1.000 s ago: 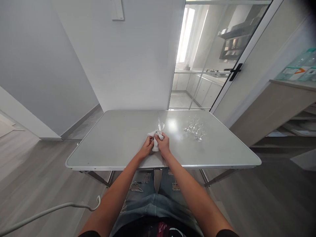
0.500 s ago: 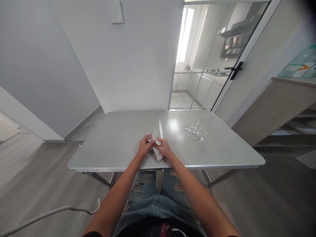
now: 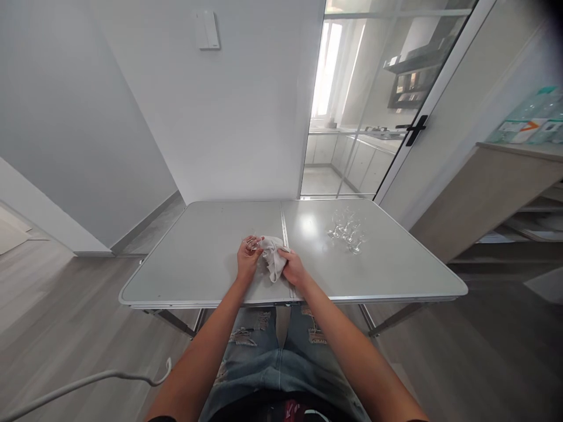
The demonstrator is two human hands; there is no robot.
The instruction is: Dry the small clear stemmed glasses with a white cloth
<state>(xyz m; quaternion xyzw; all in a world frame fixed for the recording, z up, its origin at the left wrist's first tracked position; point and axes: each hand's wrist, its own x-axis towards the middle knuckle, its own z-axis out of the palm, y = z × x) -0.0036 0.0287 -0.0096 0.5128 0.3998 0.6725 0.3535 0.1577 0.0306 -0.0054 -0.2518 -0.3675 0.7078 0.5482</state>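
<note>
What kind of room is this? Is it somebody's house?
Most likely a home. A folding table stands on a wood-look floor, and behind a glass door there is a kitchen with cabinets.

A small clear glass (image 3: 251, 241), apparently stemmed though too faint against the pale surface to be sure, sits gripped in the left hand (image 3: 246, 259) just above the near half of the grey folding table (image 3: 197, 258). A crumpled white cloth (image 3: 272, 258) presses against the glass on its right side, bunched and hanging in loose folds, with its lower end pinched in the right hand (image 3: 294, 269). Glass and cloth meet just left of the table's centre seam.
</note>
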